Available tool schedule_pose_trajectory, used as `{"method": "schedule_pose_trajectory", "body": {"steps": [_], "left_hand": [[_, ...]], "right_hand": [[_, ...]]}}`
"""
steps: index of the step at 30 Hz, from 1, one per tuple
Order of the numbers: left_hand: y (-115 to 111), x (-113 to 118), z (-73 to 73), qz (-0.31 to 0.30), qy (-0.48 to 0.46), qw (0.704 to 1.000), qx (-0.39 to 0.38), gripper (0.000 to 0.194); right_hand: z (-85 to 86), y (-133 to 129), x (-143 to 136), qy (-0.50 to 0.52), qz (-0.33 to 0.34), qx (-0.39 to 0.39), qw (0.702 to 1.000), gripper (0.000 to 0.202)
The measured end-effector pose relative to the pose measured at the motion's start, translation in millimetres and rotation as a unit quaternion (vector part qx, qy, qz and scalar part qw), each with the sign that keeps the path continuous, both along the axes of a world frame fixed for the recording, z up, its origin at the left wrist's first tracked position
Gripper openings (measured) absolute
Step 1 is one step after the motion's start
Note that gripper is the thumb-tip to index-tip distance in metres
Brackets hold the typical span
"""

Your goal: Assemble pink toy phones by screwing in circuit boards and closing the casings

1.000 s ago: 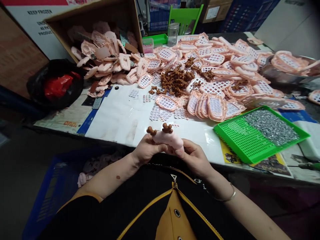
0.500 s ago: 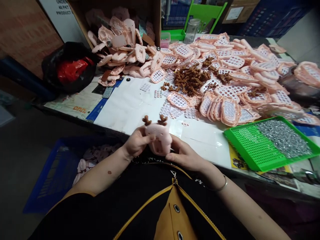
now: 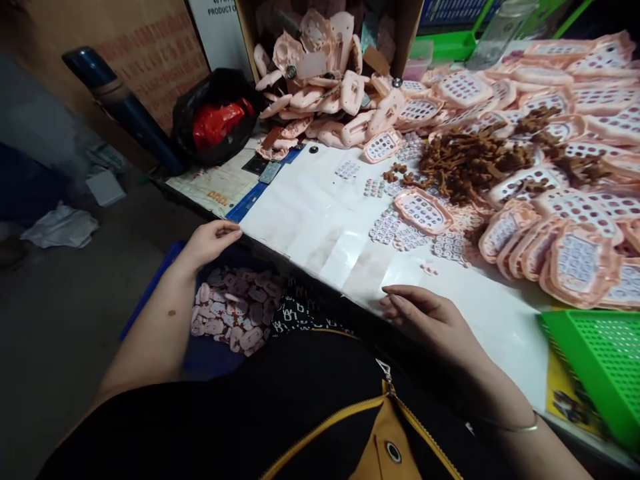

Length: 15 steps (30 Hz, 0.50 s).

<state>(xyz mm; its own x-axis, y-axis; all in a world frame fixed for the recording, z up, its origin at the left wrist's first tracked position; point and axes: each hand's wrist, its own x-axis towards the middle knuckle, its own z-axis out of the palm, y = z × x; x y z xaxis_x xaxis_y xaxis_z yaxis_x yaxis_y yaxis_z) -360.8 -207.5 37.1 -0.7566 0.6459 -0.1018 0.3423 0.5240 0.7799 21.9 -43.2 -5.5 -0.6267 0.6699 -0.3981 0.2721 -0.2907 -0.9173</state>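
My left hand (image 3: 213, 243) hangs over the blue crate (image 3: 213, 360) just off the table's front edge. Its fingers are stretched out and nothing shows in them. Below it, the crate holds many pink plastic toy pieces (image 3: 235, 310). At the table edge on the other side, my right hand (image 3: 425, 317) is empty, with its fingers loosely extended. Some tiny pink bits (image 3: 429, 269) lie on the white tabletop (image 3: 320, 200) just beyond it. Farther off are a pink shell with a button sheet (image 3: 424, 211), sheets of small printed buttons (image 3: 390, 227) and a heap of brown antlers (image 3: 470, 163).
Pink shells (image 3: 573, 260) are piled across the right side. A green perforated tray (image 3: 595, 373) sits at the right front. At the back stand a cardboard box (image 3: 413, 23) spilling pink parts and a glass jar (image 3: 503, 33). A black bag (image 3: 220, 90) is at the left.
The pink antlered toy that both hands held is no longer in them. My left hand has moved left over the crate, and the hands have parted. The view has turned left.
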Motion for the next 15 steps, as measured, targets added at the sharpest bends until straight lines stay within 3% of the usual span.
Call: {"method": "schedule_pose_trajectory", "body": {"steps": [3, 6, 11, 15], "left_hand": [[55, 1, -3.2, -0.048, 0.033, 0.997, 0.053, 0.048], [119, -14, -7.5, -0.076, 0.078, 0.989, 0.095, 0.043], [229, -65, 0.0, -0.064, 0.086, 0.978, 0.181, 0.038], [291, -116, 21.7, 0.011, 0.046, 0.968, 0.246, 0.039]], "right_hand": [[-3.9, 6, -3, -0.033, -0.017, 0.029, 0.999, 0.051], [-7.9, 9, -1, -0.053, -0.026, 0.044, 0.997, 0.050], [-4.7, 10, 2, -0.044, -0.055, -0.023, 0.997, 0.048], [22.3, 32, 0, -0.085, -0.049, -0.037, 0.994, 0.049]]}}
